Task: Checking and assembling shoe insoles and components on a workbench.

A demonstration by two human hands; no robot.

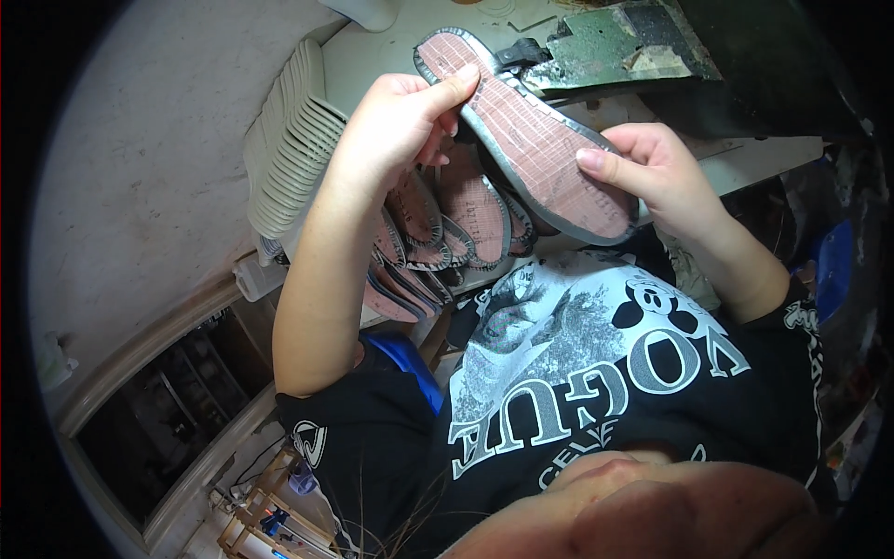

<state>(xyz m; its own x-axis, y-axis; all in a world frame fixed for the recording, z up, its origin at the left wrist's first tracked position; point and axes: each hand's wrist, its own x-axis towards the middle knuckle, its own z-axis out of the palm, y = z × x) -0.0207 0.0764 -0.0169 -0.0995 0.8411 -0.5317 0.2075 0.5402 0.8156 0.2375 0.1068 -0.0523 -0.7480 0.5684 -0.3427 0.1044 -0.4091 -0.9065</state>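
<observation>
A shoe insole (545, 154) with a pink, line-printed face and a dark grey bound edge is held up slantwise between my two hands. My left hand (400, 116) is closed on its narrower upper end, the thumb pressed on the pink face and the fingers partly hidden behind. The wider lower end is pinched by my right hand (647, 163), its thumb on the face and its other fingers around the edge. Below and left of the held piece lies a pile of similar pink insoles (477, 214), overlapping one another and partly covered by my left arm.
A worn green metal machine part (619, 47) stands on the pale table (368, 61) just beyond the held insole. At the left is a tall stack of whitish plastic pieces (291, 140) by the wall (158, 121). Blue plastic (405, 363) shows below the table edge.
</observation>
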